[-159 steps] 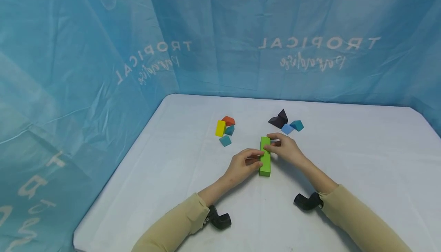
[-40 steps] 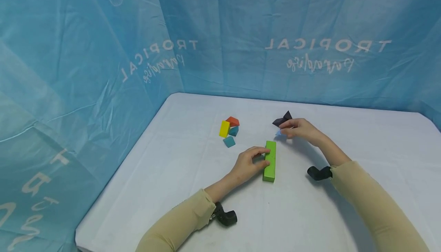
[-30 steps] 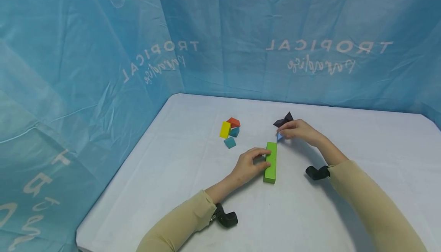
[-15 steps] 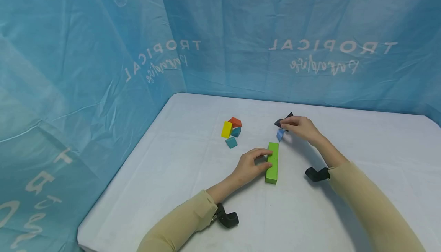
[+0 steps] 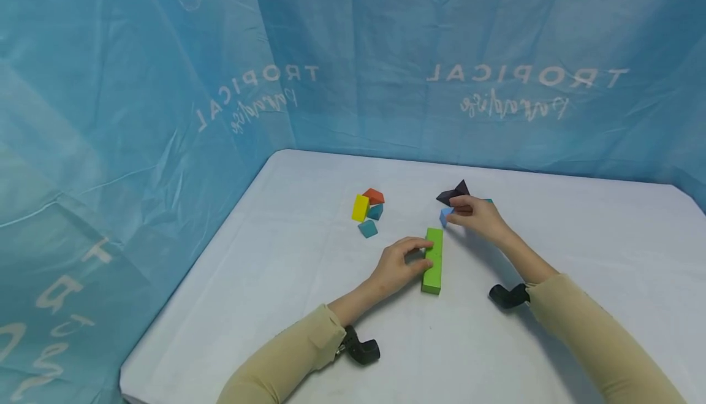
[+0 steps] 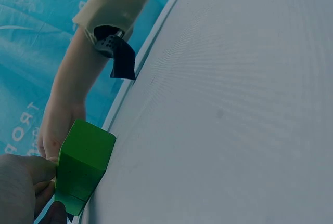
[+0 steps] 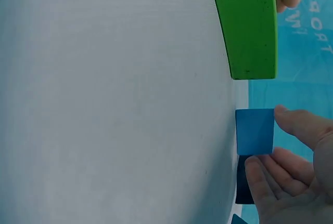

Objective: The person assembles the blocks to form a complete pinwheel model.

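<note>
Two green blocks (image 5: 432, 276) lie end to end as one bar on the white table. My left hand (image 5: 394, 266) rests its thumb and fingertips against the bar's left side, the index tip reaching the top face. The left wrist view shows the same hand (image 6: 21, 185) beside the green end. Just past the bar's far end, my right hand (image 5: 482, 220) has thumb and index finger at a small light blue block (image 5: 444, 216). In the right wrist view the blue block (image 7: 255, 131) sits between the thumb and index finger, apart from the green bar.
Black triangular blocks (image 5: 452, 195) lie just beyond the right hand, which partly hides a teal block (image 5: 489, 200). Left of the bar lie a yellow block (image 5: 361, 208), a red block (image 5: 375, 196) and teal blocks (image 5: 368, 228). A blue curtain (image 5: 353, 110) stands behind the table.
My right hand has left the green blocks for the light blue block, which is turned and closer to the bar. Half a second ago those fingers were above it. The left hand stays at the bar.
</note>
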`<action>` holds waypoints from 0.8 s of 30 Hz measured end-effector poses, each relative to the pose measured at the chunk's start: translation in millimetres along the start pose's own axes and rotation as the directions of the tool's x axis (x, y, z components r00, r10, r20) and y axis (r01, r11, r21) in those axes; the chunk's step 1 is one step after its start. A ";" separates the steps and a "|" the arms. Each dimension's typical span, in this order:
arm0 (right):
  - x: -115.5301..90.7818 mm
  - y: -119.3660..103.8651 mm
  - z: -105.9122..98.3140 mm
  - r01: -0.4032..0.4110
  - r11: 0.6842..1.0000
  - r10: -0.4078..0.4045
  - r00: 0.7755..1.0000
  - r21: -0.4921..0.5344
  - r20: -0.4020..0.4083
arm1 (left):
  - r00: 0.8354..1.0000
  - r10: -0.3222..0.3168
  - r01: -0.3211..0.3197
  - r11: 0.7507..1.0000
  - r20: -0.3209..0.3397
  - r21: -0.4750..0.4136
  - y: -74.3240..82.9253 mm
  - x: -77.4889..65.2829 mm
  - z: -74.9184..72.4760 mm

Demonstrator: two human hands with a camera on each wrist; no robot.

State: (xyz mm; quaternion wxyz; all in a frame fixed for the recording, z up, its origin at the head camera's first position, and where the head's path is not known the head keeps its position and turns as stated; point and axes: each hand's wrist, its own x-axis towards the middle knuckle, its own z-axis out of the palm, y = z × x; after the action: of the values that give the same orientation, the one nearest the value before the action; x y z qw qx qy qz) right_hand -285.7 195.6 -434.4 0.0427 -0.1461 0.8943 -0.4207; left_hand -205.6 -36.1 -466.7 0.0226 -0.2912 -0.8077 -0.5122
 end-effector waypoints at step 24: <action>7.5 -0.3 9.5 0.102 0.992 -0.109 0.990 0.071 0.094 | 1.000 0.012 -0.012 1.000 -0.012 0.012 0.2 -0.1 0.2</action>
State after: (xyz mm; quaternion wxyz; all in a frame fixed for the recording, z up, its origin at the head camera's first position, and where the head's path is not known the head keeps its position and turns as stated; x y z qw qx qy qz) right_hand -290.8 186.2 -440.0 0.0691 -0.2122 0.8677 -0.4441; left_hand -205.3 -35.9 -466.7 0.0321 -0.2928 -0.8089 -0.5089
